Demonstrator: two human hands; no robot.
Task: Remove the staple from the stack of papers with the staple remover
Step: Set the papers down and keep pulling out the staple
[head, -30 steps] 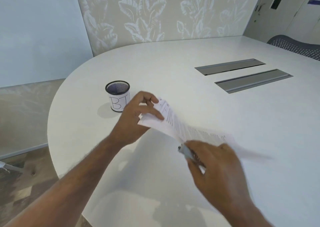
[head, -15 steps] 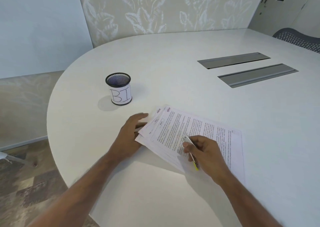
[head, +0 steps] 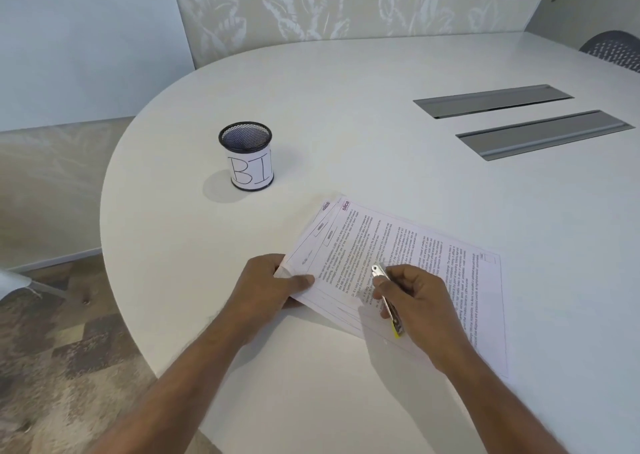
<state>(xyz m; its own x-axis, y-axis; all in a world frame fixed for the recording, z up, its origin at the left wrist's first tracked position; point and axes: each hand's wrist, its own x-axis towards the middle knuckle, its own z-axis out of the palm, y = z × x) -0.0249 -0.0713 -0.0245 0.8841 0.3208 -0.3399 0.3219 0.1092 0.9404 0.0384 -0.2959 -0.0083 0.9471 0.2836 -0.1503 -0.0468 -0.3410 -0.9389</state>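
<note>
A stack of printed papers (head: 408, 246) lies flat and slightly fanned on the white table (head: 346, 114). My left hand (head: 273, 282) grips the stack's near left corner, thumb on top of the top sheet. My right hand (head: 415, 298) rests on the papers and holds a slim metal staple remover (head: 388, 298) with a yellow end, its silver tip pointing up toward the text. No staple can be made out at this size.
A black mesh pen cup (head: 246, 156) with a white label reading "BI" stands behind the papers to the left. Two grey cable hatches (head: 519, 118) lie at the far right. The table's curved edge runs close on the left, floor below. A mesh chair (head: 613, 48) stands far right.
The papers were lifted a second ago and now lie flat on the table. My left hand slid down to the near corner, and my right hand with the remover settled onto the sheets.
</note>
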